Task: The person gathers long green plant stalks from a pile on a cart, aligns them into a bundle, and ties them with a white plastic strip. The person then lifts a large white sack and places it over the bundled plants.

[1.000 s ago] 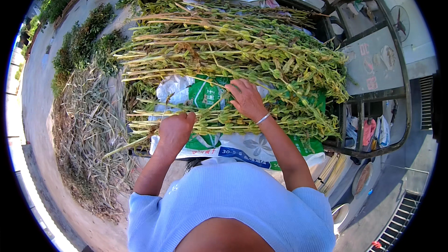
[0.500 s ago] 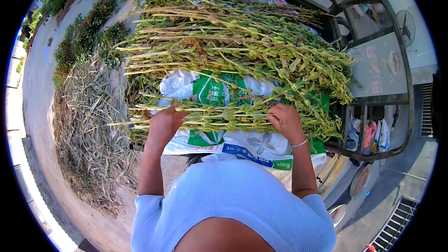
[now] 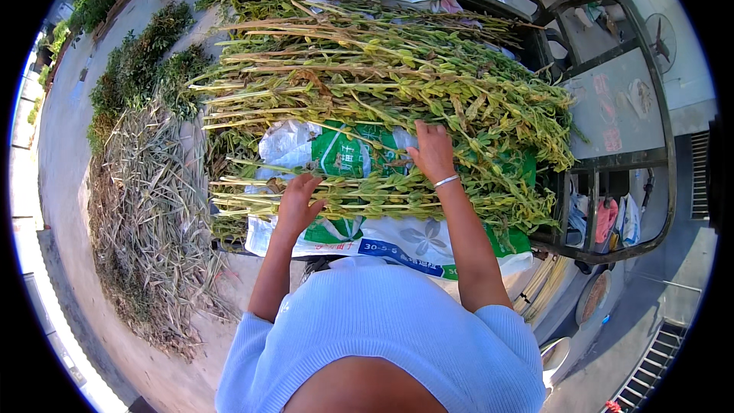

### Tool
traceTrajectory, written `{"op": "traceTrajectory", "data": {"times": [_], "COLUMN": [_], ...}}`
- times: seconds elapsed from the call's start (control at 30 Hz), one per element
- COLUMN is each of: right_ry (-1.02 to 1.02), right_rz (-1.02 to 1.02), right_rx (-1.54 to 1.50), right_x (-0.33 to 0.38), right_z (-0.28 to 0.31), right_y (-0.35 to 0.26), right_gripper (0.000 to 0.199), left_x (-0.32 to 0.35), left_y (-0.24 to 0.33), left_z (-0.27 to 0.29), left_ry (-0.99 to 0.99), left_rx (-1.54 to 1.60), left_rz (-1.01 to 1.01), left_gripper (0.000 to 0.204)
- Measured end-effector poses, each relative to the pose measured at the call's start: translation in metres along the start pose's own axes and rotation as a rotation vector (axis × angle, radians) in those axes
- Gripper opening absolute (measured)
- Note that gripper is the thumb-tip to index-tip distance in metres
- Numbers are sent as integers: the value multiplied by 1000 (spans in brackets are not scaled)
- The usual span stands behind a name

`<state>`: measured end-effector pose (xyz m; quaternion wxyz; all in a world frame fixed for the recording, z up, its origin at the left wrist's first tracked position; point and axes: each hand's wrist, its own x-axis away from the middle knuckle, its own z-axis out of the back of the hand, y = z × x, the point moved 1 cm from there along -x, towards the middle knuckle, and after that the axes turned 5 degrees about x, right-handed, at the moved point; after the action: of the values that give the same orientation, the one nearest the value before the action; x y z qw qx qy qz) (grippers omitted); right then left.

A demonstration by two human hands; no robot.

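Cut green-yellow plant stalks with pods (image 3: 367, 73) lie crosswise in a thick layer on the far side. A narrower bundle of the same stalks (image 3: 359, 203) lies closer to me, over a white and green printed sack (image 3: 413, 239). My left hand (image 3: 297, 205) rests over the near bundle's left part, thumb and fingers apart. Beyond that bundle, my right hand (image 3: 433, 154), with a bracelet at the wrist, reaches to the front edge of the far layer. Its thumb stands away from the fingers, whose tips are partly hidden among stalks and sack.
A dark metal frame (image 3: 664, 176) borders the stalks at right and back. Dry leaves and stems (image 3: 153, 199) cover the ground at left, with leafy green plants (image 3: 138, 69) behind them. At the right stands a fan (image 3: 659, 40); a round basket (image 3: 592, 298) sits lower.
My right hand has left the near bundle and moved away from me and leftward to the far layer. My left hand has loosened and shifted slightly right.
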<state>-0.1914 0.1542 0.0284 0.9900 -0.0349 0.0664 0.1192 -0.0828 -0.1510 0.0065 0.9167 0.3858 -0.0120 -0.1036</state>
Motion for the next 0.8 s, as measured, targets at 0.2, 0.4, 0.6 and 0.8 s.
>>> {"op": "traceTrajectory", "data": {"times": [0.2,0.4,0.6,0.8], "right_ry": [-378,-209,-223,-290], "right_rz": [172,266,299,321], "right_rx": [-503,-527,-255,-330], "right_x": [36,87,84,89], "right_z": [44,42,51,-28], "right_y": [-16,-38,-66,-60], "right_gripper": [30,36,39,24], "left_x": [-25,-39,17,42], "left_y": [10,25,-47,-127], "left_z": [-11,-13,37,35], "left_ry": [117,87,468,869], "left_rx": [1323,1941,2211,1981], "left_rz": [456,240,380,680], "left_gripper": [40,31,38,31]}}
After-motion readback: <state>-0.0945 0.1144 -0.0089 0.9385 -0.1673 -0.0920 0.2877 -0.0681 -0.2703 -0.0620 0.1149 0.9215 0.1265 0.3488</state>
